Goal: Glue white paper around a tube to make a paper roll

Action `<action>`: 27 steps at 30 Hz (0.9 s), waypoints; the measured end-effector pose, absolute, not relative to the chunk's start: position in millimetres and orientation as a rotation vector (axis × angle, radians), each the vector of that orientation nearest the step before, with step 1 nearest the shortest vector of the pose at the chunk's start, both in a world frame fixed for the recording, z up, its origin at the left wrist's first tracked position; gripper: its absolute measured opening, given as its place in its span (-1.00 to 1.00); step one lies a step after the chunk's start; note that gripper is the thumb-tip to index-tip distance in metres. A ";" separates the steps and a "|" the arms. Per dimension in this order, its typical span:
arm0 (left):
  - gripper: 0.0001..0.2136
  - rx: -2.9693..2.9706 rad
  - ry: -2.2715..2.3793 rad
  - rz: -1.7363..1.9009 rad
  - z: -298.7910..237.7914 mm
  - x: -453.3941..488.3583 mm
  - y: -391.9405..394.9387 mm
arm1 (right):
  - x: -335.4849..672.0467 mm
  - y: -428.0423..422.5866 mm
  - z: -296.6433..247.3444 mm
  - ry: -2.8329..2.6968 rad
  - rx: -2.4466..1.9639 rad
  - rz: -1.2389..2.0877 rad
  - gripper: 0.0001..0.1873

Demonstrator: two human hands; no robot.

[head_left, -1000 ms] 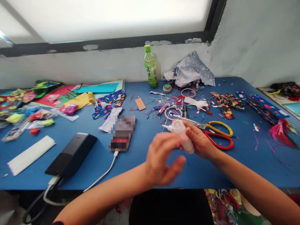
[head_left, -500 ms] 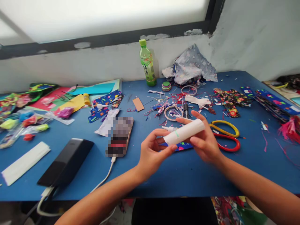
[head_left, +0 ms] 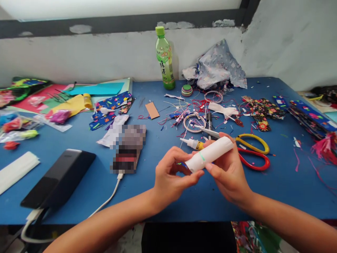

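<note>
A white paper roll [head_left: 210, 154] with a short green mark is held between both hands over the front of the blue table. My left hand [head_left: 175, 174] pinches its lower left end between thumb and fingers. Around the right part of the roll, my right hand [head_left: 230, 172] is closed, thumb in front and fingers mostly hidden behind. Just beyond the hands lie a glue bottle [head_left: 195, 143] with a pointed white nozzle and a pair of scissors [head_left: 254, 165] with one yellow and one red handle. A scrap of patterned blue fabric shows partly beneath the roll.
A green tea bottle [head_left: 165, 63] stands by the wall. Threads and a tape ring [head_left: 195, 122] lie mid-table, fabric pieces [head_left: 265, 110] to the right. On the left are a phone [head_left: 129, 147] on a cable, a dark power bank [head_left: 60, 179] and folded white paper [head_left: 18, 170].
My right fingers, spread before, now wrap closer around the roll. The roll has shifted slightly right and down, showing more of the green mark. The view has tilted down and turned right.
</note>
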State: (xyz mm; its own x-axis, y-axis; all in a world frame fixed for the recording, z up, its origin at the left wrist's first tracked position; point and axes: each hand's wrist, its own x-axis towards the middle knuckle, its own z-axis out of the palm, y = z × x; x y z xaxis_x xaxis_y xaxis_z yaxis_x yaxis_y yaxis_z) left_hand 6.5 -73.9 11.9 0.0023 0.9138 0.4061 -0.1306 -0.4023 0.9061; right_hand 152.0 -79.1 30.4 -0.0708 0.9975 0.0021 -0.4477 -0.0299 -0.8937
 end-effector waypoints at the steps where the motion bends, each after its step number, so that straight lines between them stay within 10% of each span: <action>1: -0.75 1.429 0.863 1.554 12.0 6.8 -74.2 | 151.6 -79.6 31.0 -0.890 -0.834 1.463 -0.31; 27: -0.74 1.546 0.828 1.600 9.6 2.9 -75.2 | 148.8 -79.4 32.1 -0.968 -0.717 1.446 -0.32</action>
